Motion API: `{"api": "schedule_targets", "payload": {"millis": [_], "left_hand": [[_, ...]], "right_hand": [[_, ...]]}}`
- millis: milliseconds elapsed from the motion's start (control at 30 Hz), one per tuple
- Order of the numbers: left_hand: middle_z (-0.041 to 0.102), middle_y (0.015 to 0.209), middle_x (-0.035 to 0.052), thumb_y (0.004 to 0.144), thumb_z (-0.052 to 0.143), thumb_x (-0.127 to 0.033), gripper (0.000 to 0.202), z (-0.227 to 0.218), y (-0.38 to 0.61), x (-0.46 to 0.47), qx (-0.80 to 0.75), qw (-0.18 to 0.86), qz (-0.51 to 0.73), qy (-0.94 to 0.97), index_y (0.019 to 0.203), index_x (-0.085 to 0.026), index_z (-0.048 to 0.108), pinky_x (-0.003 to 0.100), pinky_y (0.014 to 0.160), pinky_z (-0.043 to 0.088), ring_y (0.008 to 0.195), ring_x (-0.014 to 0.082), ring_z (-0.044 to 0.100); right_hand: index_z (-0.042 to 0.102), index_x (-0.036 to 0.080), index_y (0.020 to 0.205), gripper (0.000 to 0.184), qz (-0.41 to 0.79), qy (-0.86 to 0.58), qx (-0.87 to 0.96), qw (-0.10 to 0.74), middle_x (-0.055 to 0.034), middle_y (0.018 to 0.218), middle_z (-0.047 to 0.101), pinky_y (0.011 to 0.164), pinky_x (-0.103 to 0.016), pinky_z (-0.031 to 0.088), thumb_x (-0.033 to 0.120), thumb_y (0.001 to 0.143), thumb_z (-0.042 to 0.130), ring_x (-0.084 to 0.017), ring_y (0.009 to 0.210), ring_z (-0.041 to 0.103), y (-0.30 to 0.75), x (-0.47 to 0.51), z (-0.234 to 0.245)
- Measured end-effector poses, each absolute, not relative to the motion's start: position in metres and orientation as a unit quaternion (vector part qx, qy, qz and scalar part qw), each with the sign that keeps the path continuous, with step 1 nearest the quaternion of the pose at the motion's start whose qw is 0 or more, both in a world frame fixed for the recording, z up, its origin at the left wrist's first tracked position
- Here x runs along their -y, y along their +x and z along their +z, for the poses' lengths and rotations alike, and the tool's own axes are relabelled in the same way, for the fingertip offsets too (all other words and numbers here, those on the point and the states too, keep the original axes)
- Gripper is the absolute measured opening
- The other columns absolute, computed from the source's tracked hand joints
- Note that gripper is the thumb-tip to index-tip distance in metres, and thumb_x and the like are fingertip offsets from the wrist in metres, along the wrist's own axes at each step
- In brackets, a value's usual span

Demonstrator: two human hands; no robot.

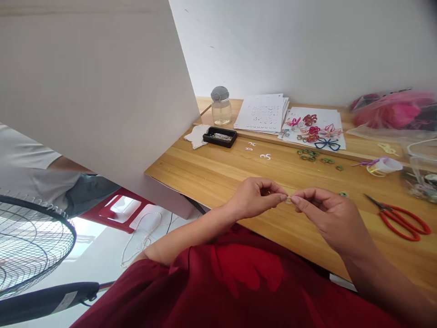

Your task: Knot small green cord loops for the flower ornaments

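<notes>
Right of the frame's centre, left hand (257, 197) and right hand (329, 215) pinch a small white piece (288, 200) between fingertips; it looks light, easily bent, best held by its ends.

A pale wall (273, 45) rose at one o'clock, a grey-white partition (95, 77) at ten. The wood-grained counter (191, 164) stretched from the centre toward four. Around eight, light gleamed on the white floor (105, 253) near a red stool (138, 196).
</notes>
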State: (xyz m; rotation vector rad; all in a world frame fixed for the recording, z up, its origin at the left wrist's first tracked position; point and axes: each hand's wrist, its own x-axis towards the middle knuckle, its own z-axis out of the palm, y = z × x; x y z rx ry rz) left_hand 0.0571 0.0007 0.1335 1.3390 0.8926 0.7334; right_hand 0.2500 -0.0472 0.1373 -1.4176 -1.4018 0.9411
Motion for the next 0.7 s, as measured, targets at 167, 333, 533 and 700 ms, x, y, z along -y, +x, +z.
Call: {"api": "schedule_targets", "payload": {"millis": [167,333,533,700], "left_hand": [[0.070,0.073,0.0008,0.085,0.079,-0.025,0.013,0.141,0.049,0.001,-0.396,0.616,0.312,0.605,0.083,-0.013,0.077,0.022,0.063,0.045,0.065,0.0083,0.058],[0.070,0.072,0.0008,0.084,0.078,-0.023,0.011,0.140,0.047,0.003,-0.394,0.633,0.321,0.584,0.082,-0.012,0.077,0.021,0.064,0.045,0.064,0.0075,0.058],[0.068,0.071,0.0011,0.080,0.084,-0.029,0.018,0.137,0.043,0.002,-0.397,0.658,0.324,0.552,0.081,-0.012,0.076,0.022,0.061,0.044,0.064,0.0080,0.056],[0.067,0.071,0.0008,0.072,0.091,-0.037,0.031,0.136,0.039,0.002,-0.370,0.683,0.328,0.538,0.082,-0.012,0.075,0.023,0.061,0.044,0.064,0.0081,0.056]], "right_hand": [[0.079,0.025,0.074,0.043,0.386,-0.577,0.570,0.441,-0.0039,0.065,0.070,0.057,-0.030,0.052,0.066,0.072,0.088,-0.017,0.060,0.060,0.249,0.047,0.139],[0.080,0.025,0.076,0.041,0.386,-0.577,0.578,0.429,-0.0041,0.067,0.071,0.055,-0.029,0.050,0.065,0.073,0.088,-0.017,0.061,0.060,0.248,0.047,0.136],[0.080,0.025,0.074,0.045,0.393,-0.572,0.583,0.423,-0.0044,0.067,0.070,0.055,-0.029,0.049,0.069,0.072,0.088,-0.016,0.061,0.058,0.247,0.046,0.134],[0.080,0.024,0.074,0.047,0.417,-0.567,0.574,0.419,-0.0030,0.063,0.067,0.055,-0.030,0.050,0.070,0.071,0.089,-0.013,0.055,0.051,0.248,0.044,0.132]]}}
